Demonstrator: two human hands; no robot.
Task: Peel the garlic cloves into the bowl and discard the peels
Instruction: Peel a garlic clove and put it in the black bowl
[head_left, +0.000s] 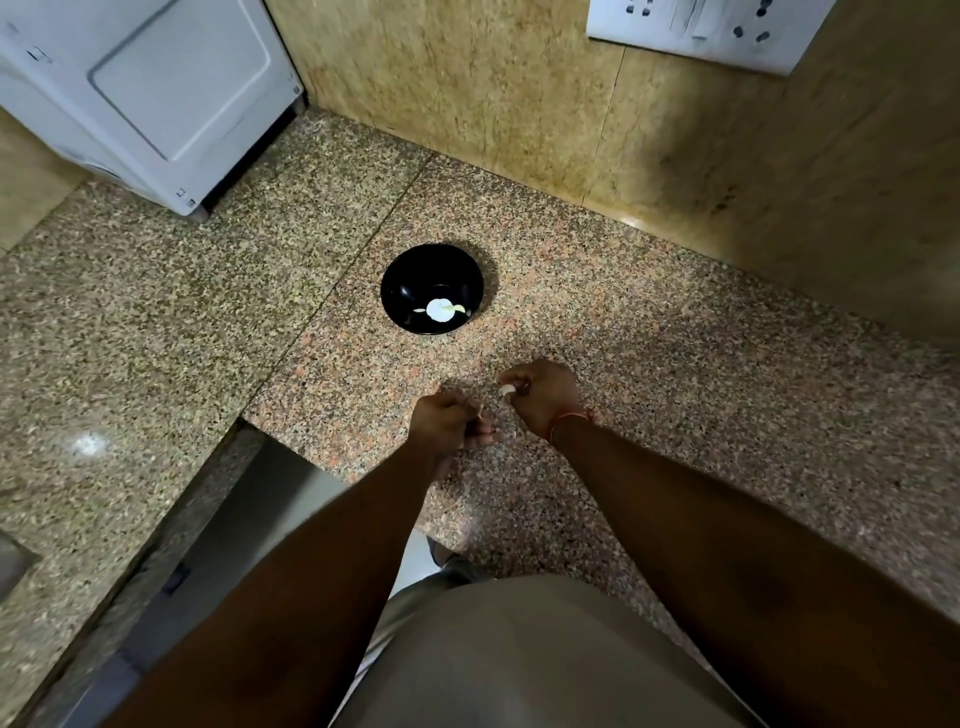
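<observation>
A black bowl (410, 283) stands on the speckled granite counter (649, 332), with a pale garlic piece (440, 309) and small bits inside it. In front of the bowl, my right hand (543, 397) pinches a white garlic clove (506, 389) between its fingertips. My left hand (448, 422) is closed just to the left of it, with a thin scrap of peel (481, 413) at its fingers. The two hands are a little apart above the counter.
A white appliance (150, 93) stands at the back left. A tan stone wall (519, 88) runs behind the counter, with a white switch plate (706, 31) at the top right. The counter edge steps down at the lower left to a gap (228, 530).
</observation>
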